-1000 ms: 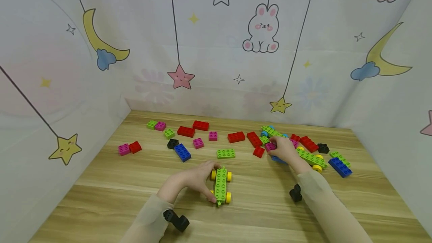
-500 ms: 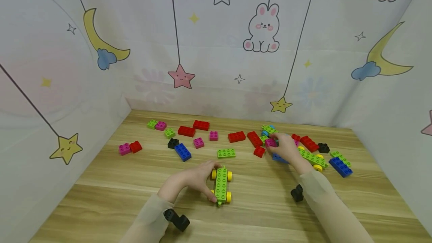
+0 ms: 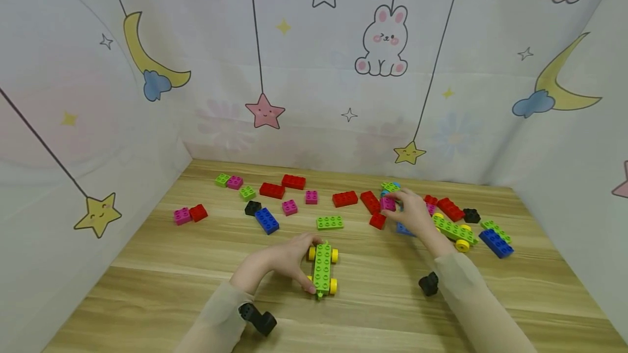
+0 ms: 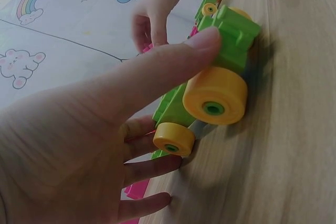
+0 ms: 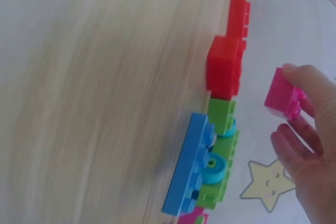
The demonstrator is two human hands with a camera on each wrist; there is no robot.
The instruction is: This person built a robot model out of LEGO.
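Observation:
In the head view my left hand holds a green toy car base with yellow wheels by its two ends, on the table. The left wrist view has the thumb on the near end of the studded green base, beside a yellow wheel. Farther right, my right hand pinches a pink brick between thumb and fingers. From the right wrist, that pink brick hangs above the table, apart from a blue brick and a green base with light-blue wheels.
Red bricks and a green brick lie between the hands and the back wall. Another green car base and a dark blue brick are at the right. Several small bricks, including a black brick, lie at the left.
My right hand has picked up the pink brick from among the pieces and raised it slightly to the left. The left hand and its car base stay put.

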